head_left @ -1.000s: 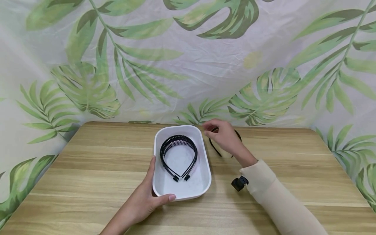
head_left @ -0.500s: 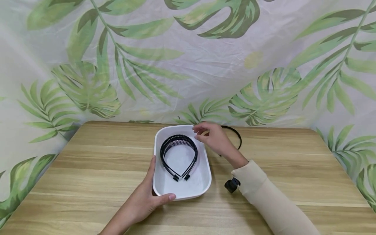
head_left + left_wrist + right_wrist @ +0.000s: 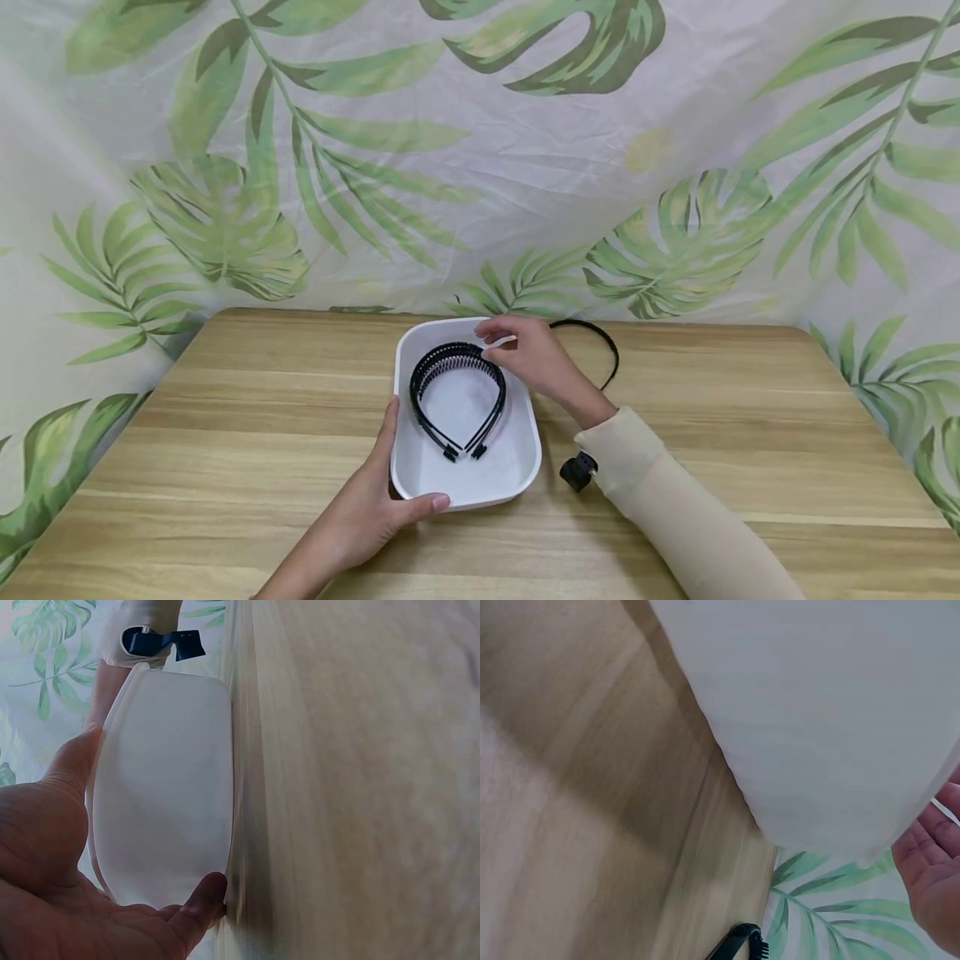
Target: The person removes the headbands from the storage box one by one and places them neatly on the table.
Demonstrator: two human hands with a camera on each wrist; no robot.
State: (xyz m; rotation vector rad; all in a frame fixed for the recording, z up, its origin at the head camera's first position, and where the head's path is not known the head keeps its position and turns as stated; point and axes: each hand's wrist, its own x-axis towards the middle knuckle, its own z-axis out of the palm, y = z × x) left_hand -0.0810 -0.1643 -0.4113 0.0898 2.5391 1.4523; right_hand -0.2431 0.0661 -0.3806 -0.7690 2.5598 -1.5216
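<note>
On the wooden table [image 3: 262,400], the white tub [image 3: 491,483], clasped by my left hand [image 3: 371,504]; over its far right edge, my right hand [image 3: 531,354], loosely bent, grasping nothing; inside, black headbands [image 3: 442,355]; to the right, a lone headband [image 3: 617,358].

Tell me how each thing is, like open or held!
White, rounded, plastic-looking tray: uncovered, upright.
Black, curved, toothed headbands: bunched together inside the tray.
Thin, black, curved headband: loose on the wooden table, partly hidden.
Left hand: gripping the tray's near left corner.
Right hand: over the tray's right rim, holding nothing visible.
Leaf-patterned cloth: hanging, slightly wrinkled.
</note>
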